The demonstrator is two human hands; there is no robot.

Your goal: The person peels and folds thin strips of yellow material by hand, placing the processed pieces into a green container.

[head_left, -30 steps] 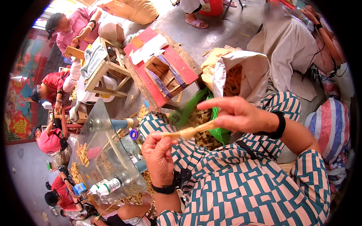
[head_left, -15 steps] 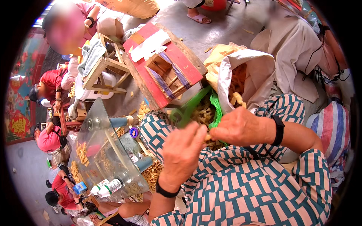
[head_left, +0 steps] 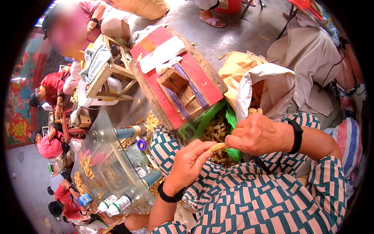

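Over my lap, my left hand [head_left: 189,162] pinches one end of a pale yellow strip [head_left: 216,147] between thumb and fingers. The other end runs into the closed fingers of my right hand [head_left: 259,134]. From the top of that right fist pokes a second yellowish piece [head_left: 255,111]. Beneath the strip, between my knees, a green plastic bag [head_left: 232,121] gapes around a heap of similar tan pieces [head_left: 217,130]. What the strips are made of, I cannot tell.
Beyond the bag stands a red-topped wooden bench [head_left: 154,80] bearing a wooden frame with purple strips [head_left: 186,80]. A white sack [head_left: 278,80] leans at its right. On my left are a glass-topped table [head_left: 117,156] and white bottles [head_left: 119,205]. People in red sit farther left.
My left hand has come down slightly and now shows a clear pinch on the strip. The strip between the hands is more exposed. The whole view has shifted a little.
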